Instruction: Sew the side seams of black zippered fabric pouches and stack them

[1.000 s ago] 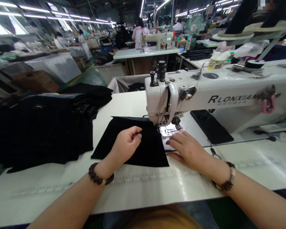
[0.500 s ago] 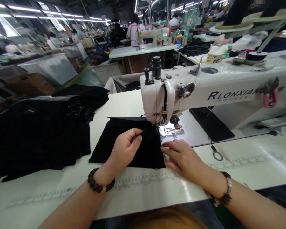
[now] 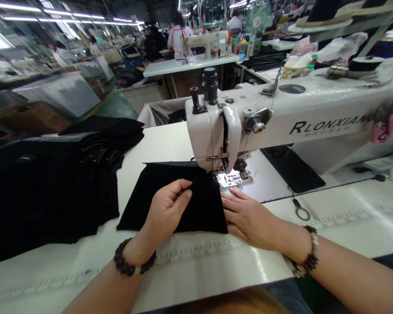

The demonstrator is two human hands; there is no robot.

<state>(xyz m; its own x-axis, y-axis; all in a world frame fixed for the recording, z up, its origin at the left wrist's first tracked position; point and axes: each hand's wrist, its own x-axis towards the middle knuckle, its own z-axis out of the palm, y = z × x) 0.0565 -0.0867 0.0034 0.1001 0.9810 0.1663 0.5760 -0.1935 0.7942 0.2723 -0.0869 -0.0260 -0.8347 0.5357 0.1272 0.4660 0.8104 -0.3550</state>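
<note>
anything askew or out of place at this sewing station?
Nothing stands out. The black fabric piece lies flat on the table, its far edge under the sewing machine head. The left hand rests on it, and the right hand lies at its right edge. The black stack at left is rumpled but on the table.
</note>
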